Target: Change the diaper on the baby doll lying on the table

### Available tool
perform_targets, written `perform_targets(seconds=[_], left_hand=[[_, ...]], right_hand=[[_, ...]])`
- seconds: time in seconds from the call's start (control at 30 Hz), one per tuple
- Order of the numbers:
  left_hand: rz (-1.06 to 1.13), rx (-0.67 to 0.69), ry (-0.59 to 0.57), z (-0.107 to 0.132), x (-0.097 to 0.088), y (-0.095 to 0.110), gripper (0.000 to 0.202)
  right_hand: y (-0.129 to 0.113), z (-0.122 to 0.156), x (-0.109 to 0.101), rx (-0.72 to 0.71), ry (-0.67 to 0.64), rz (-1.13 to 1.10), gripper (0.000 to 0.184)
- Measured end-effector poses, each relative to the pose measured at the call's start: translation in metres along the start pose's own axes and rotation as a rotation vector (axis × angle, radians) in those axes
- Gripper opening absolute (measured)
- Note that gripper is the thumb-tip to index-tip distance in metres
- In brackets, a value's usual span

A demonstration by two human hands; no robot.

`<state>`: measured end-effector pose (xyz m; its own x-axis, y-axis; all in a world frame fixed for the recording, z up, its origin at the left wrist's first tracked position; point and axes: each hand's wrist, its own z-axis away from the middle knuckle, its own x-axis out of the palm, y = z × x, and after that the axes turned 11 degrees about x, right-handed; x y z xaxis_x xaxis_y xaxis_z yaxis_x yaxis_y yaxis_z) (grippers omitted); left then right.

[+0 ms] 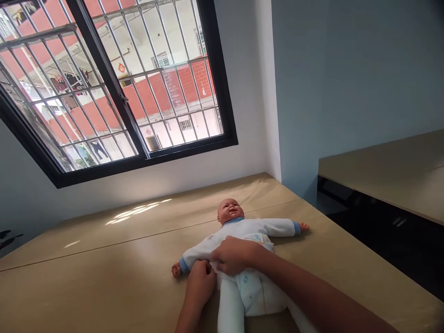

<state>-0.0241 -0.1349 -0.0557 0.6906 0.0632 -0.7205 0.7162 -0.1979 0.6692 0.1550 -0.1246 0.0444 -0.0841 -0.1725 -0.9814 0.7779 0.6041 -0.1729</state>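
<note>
A baby doll [233,210] lies on its back on the tan table, arms spread wide, in a white top [249,226] with blue collar and cuffs. A white diaper [252,291] with a faint print wraps its hips. My left hand [201,281] is closed at the diaper's side edge, below the doll's arm on the left of the view. Just beside it, my right hand [237,255] reaches across the doll's belly, its curled fingers gripping the same side of the diaper. The fingertips of both hands are partly hidden.
The table [121,286] has a seam across it and patches of sunlight at the back. A black-framed window [145,159] with bars outside is set in the wall behind. Another table [385,166] stands to the right, across a dark gap.
</note>
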Motion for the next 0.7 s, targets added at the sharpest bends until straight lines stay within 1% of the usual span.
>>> perform_targets(seconds=[0.07, 0.1, 0.2, 0.27, 0.33, 0.4, 0.43, 0.53, 0.63, 0.7], left_hand=[[-0.03, 0.004, 0.029, 0.008, -0.004, -0.003, 0.02], [0.001, -0.006, 0.035, 0.012, -0.007, -0.003, 0.019], [0.21, -0.065, 0.014, 0.017, -0.012, -0.001, 0.019], [0.362, -0.095, -0.031, 0.017, -0.013, 0.004, 0.018], [0.503, -0.115, -0.068, 0.014, -0.009, 0.011, 0.017], [0.619, -0.147, -0.069, 0.012, -0.001, 0.015, 0.028], [0.637, -0.156, -0.059, 0.01, 0.004, 0.016, 0.035], [0.549, -0.119, 0.02, 0.005, 0.018, 0.011, 0.045], [0.52, -0.066, 0.085, 0.0, 0.025, 0.001, 0.042], [0.538, -0.061, 0.081, -0.002, 0.025, -0.005, 0.041]], right_hand=[[0.005, 0.007, -0.002, 0.029, 0.018, -0.005, 0.015], [0.009, 0.009, -0.003, 0.042, 0.024, -0.028, 0.014], [0.019, 0.012, 0.0, 0.052, -0.005, -0.165, 0.012], [0.023, 0.011, 0.002, 0.035, -0.013, -0.259, 0.013], [0.024, 0.008, 0.003, 0.007, -0.009, -0.308, 0.015], [0.024, 0.005, 0.004, -0.014, -0.002, -0.323, 0.016], [0.023, 0.004, 0.004, -0.02, -0.001, -0.324, 0.015], [0.021, -0.002, 0.005, -0.018, 0.024, -0.286, 0.015], [0.02, -0.006, 0.007, 0.004, 0.04, -0.194, 0.016], [0.019, -0.007, 0.009, 0.026, 0.055, -0.146, 0.016]])
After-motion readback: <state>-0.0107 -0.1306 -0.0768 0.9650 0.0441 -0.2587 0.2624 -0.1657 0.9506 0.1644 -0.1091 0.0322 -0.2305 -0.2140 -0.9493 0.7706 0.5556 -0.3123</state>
